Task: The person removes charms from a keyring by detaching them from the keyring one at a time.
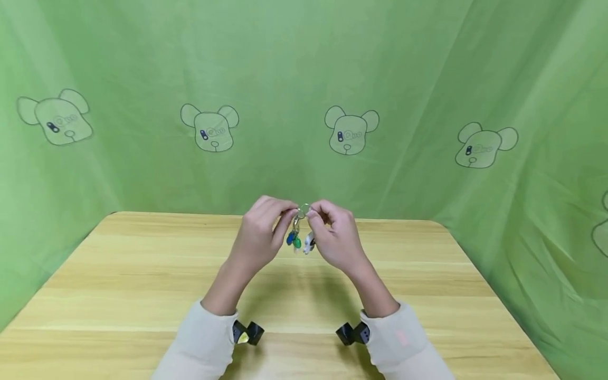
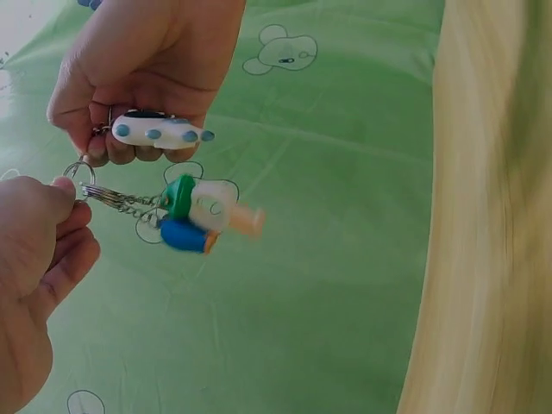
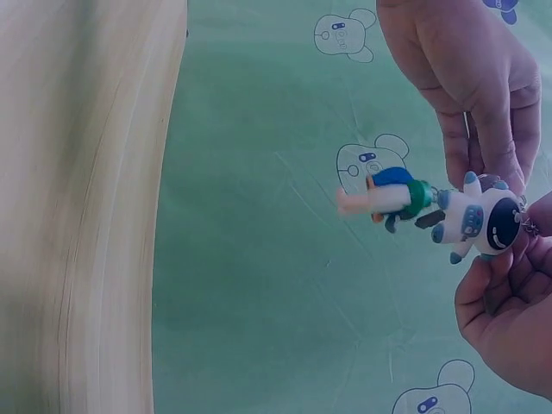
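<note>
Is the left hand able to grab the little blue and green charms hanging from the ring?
Probably yes. The charms dangle freely just beside the left hand, which pinches the ring; nothing blocks them.

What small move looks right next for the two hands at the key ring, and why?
Probably the left hand keeps the key ring steady while the right hand works the white charm along the ring's coil. Both hands pinch at the ring above the table, and the green and blue charms dangle on chains. Whether the white charm is going on or coming off cannot be told.
</note>
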Demonstrator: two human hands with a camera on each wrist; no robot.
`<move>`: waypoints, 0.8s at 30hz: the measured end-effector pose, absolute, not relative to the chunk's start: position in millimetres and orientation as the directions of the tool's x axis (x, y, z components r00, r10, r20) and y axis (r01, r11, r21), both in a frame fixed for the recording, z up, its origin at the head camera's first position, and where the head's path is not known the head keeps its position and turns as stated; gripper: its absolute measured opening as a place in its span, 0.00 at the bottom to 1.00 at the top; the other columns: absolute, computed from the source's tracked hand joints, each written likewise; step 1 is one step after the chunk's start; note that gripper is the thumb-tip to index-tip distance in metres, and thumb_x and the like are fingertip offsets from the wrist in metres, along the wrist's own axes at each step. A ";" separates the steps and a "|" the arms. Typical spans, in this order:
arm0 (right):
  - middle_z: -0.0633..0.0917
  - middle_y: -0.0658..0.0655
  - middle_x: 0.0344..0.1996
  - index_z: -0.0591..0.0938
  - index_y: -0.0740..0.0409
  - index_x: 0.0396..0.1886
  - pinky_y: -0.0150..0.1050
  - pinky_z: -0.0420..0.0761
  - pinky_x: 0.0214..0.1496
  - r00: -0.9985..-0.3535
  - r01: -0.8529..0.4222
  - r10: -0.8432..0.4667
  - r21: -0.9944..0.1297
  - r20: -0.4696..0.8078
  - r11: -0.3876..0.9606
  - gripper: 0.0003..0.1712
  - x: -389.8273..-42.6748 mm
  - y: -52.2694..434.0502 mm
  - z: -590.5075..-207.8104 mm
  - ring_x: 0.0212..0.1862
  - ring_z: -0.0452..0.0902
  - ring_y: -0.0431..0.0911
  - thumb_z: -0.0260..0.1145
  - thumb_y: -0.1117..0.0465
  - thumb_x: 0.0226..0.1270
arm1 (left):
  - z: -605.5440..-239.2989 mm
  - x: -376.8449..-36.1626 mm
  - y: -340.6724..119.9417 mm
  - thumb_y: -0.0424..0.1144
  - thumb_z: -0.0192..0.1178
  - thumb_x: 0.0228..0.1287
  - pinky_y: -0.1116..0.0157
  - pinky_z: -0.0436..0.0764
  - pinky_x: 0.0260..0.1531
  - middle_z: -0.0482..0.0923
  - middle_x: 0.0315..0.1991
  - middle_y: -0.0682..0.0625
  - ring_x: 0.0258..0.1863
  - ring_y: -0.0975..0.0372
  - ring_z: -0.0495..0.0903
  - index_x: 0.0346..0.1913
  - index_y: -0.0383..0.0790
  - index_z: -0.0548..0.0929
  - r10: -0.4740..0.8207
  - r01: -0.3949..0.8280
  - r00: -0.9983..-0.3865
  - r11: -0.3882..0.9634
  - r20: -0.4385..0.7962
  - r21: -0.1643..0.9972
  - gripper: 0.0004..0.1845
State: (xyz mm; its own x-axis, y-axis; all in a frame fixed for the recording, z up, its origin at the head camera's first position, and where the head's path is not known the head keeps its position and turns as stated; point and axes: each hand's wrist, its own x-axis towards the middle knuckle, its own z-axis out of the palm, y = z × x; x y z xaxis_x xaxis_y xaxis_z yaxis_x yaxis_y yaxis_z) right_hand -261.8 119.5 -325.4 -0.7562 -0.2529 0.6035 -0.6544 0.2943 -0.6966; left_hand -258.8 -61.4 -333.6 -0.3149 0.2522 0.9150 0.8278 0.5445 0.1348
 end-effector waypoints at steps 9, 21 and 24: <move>0.76 0.54 0.22 0.79 0.59 0.28 0.33 0.73 0.26 -0.763 -0.646 -0.244 -0.706 0.598 0.291 0.11 -261.8 117.3 -324.0 0.24 0.72 0.47 0.57 0.70 0.73 | -333.0 -258.4 -62.5 0.21 0.67 0.62 0.67 0.86 0.42 0.87 0.37 0.43 0.38 0.54 0.83 0.40 0.31 0.86 0.360 0.765 -0.201 0.638 0.911 -0.083 0.06; 0.78 0.56 0.22 0.80 0.60 0.29 0.32 0.72 0.24 -0.769 -0.639 -0.203 -0.715 0.607 0.282 0.11 -263.0 120.4 -324.8 0.23 0.71 0.47 0.57 0.69 0.74 | -342.2 -263.9 -58.6 0.31 0.67 0.68 0.66 0.83 0.35 0.87 0.35 0.46 0.35 0.59 0.82 0.42 0.32 0.87 0.238 0.833 -0.446 0.462 0.863 0.304 0.05; 0.78 0.55 0.22 0.80 0.60 0.29 0.32 0.72 0.24 -0.770 -0.637 -0.201 -0.716 0.605 0.285 0.11 -262.7 120.2 -324.7 0.23 0.71 0.47 0.57 0.70 0.73 | -343.0 -264.6 -60.0 0.31 0.66 0.69 0.65 0.83 0.34 0.87 0.33 0.48 0.33 0.60 0.81 0.41 0.33 0.88 0.210 0.826 -0.473 0.442 0.856 0.348 0.04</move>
